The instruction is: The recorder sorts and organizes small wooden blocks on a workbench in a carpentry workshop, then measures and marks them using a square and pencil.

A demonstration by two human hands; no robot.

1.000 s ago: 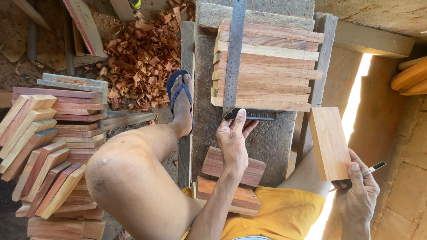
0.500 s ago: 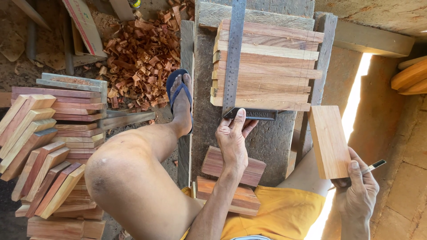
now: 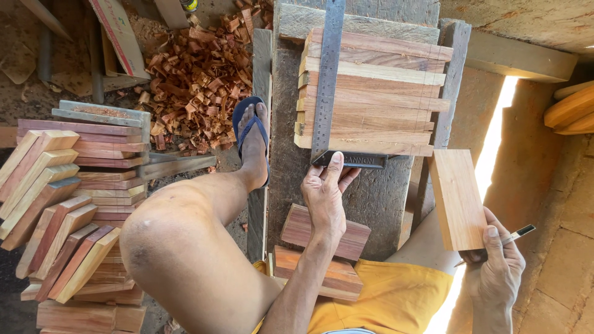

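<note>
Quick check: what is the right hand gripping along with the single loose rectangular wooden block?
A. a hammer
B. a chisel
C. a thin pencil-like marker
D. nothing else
C: the right hand holds the light rectangular wooden block with a thin pencil-like marker poking out between its fingers.

Dusty earthen floor (image 3: 544,204), wood scraps (image 3: 198,80) heaped at eleven o'clock, sunlight strip (image 3: 495,136) at three o'clock.

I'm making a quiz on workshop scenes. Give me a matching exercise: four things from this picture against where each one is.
1. steel square
2. single wood block
3. blue sandal
4. wood chips

a. in the right hand
b. heaped on the ground
c. across the row of boards, left hand on its stock
d. on a foot

Pairs: 1-c, 2-a, 3-d, 4-b
</note>
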